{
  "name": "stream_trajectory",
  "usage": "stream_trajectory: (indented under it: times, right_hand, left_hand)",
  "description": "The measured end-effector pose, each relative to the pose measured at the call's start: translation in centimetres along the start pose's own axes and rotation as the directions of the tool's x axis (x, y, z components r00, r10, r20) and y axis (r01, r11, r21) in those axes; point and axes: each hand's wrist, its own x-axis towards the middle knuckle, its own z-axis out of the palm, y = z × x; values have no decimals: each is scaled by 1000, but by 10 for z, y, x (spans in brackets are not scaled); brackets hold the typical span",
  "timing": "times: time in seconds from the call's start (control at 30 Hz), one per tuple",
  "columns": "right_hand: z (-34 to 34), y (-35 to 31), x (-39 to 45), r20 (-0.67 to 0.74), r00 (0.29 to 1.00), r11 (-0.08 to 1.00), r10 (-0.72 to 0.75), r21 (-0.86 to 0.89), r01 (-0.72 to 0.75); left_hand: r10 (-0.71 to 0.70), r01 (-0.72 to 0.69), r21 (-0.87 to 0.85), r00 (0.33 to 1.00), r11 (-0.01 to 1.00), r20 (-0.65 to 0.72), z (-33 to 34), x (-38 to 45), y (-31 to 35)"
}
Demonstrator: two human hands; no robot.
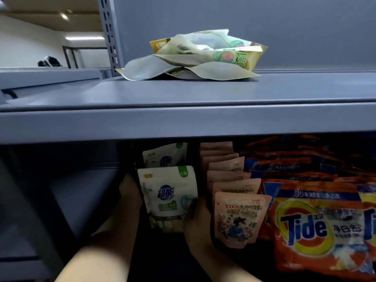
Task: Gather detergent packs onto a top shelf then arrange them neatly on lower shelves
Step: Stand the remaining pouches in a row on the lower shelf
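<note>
Detergent packs fill the lower shelf under the grey metal top shelf [183,119]. Nearest, at the right, lie orange plastic Tide bags [317,226], stacked flat and reaching back into the dark. Just left of them stands a row of pale pink pouches [238,216], upright one behind another. Left again, a white pouch with a blue logo and green corner tab [168,196] stands upright between the two hands. The left hand [130,192] lies against its left edge with the fingers hidden behind the pouch, so how far they curl cannot be told. The right hand [198,216] presses against its right edge, thumb laid on the front face near the bottom corner, the fingers out of sight between the white and pink rows. A second white pouch of the same kind [164,156] stands behind the first. Farther up, on the top shelf, a loose heap of cream and gold-edged flat pouches [195,62] lies near the back panel, overlapping one another. Beyond, at the left, a perforated grey upright post [108,37] rises.
</note>
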Motion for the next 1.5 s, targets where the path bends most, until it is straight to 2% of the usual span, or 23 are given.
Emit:
stream_trajectory:
  times: [0.07, 0.13, 0.17, 0.23, 0.27, 0.3, 0.43, 0.57, 0.63, 0.7, 0.87, 1.03, 1.1, 1.2, 1.33, 1.4, 1.5]
  right_hand:
    - [6, -7, 7, -56, 998, 998, 43, -49, -46]
    - [15, -9, 16, -95, 994, 993, 50, -99, -60]
    - [21, -12, 22, -49, 994, 995, 95, -30, -96]
    - [31, -16, 32, 122, 977, 977, 176, 102, -188]
    - [37, -17, 38, 138, 972, 971, 190, 123, -207]
    - [43, -14, 44, 136, 971, 967, 197, 136, -216]
    - [58, -8, 61, 127, 958, 963, 259, 43, -266]
    - [69, -1, 71, 154, 958, 970, 240, -86, -229]
    - [75, 2, 74, 230, 949, 976, 215, -16, -218]
    - [79, 4, 77, 280, 937, 970, 210, 63, -236]
    - [81, 13, 81, 422, 876, 946, 232, 113, -304]
    - [72, 7, 80, 308, 937, 969, 166, 125, -213]
    - [68, 6, 75, 319, 934, 982, 160, 46, -184]
    - [57, 5, 66, 376, 916, 988, 143, 4, -155]
    - [38, -9, 57, 494, 854, 985, 164, -128, -115]
    - [25, -21, 55, 532, 824, 975, 196, -194, -106]
    - [-2, -45, 48, 570, 805, 969, 168, -247, -28]
  left_hand:
    - [58, -57, 43, 998, 997, -2, 1, -9, -7]
    - [12, -8, 70, 998, 998, -58, 1, -17, -18]
    - [15, -9, 77, 997, 997, -80, 0, -22, -24]
    - [76, -63, 269, 996, 961, -36, -1, -31, -36]
    - [106, -104, 369, 994, 924, 16, -3, -32, -40]
    - [125, -137, 401, 991, 906, 57, -5, -30, -44]
    - [272, -281, 452, 958, 847, 87, -7, -14, -37]
    - [284, -294, 474, 954, 830, 94, -4, 1, -33]
    - [304, -307, 451, 949, 838, 82, 1, 5, -30]
    - [299, -297, 427, 952, 854, 63, 6, 9, -26]
    - [248, -252, 410, 967, 876, 64, 10, 16, -28]
    - [152, -179, 419, 984, 890, 97, 9, 7, -36]
    - [99, -120, 452, 993, 884, 72, 9, 2, -32]
    - [20, -44, 613, 999, 789, 46, 5, -10, -22]
    - [-20, -41, 742, 997, 670, 74, 1, -33, -2]
    - [-11, -55, 798, 997, 600, 77, 1, -51, 13]
    - [48, -108, 813, 994, 572, 98, -5, -80, 32]
